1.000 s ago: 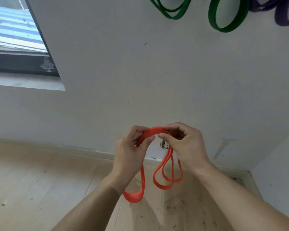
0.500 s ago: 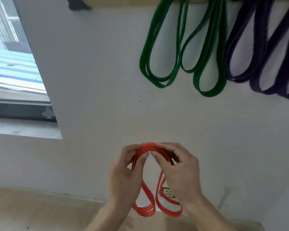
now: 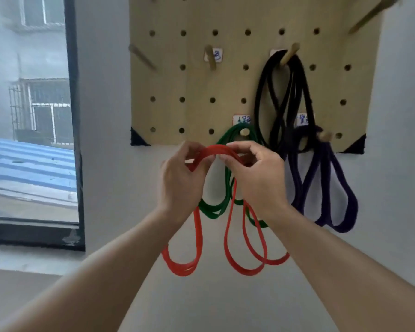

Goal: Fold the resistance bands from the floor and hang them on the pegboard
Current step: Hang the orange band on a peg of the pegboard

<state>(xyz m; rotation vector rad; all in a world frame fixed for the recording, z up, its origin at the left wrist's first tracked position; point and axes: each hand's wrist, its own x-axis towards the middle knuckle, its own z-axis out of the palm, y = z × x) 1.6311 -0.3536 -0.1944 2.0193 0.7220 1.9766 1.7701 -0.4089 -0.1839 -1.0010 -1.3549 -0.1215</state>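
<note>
A red resistance band [image 3: 198, 238], folded into several loops, hangs from both my hands in front of the wall. My left hand [image 3: 180, 180] and my right hand [image 3: 256, 180] each pinch its top arc, just below the wooden pegboard [image 3: 177, 87]. On the pegboard a green band [image 3: 228, 195], a black band [image 3: 264, 92] and a purple band [image 3: 331, 188] hang from pegs. A bare peg [image 3: 210, 59] with a label sticks out above my hands, and another bare peg [image 3: 141, 56] is at the board's left.
A dark-framed window [image 3: 72, 116] stands to the left of the pegboard, with a sill below it. A long peg [image 3: 369, 15] juts out at the board's top right. White wall surrounds the board.
The view has tilted up from the floor to the pegboard. Both hands have risen with the red band, still pinching its top, and now sit just under the board.
</note>
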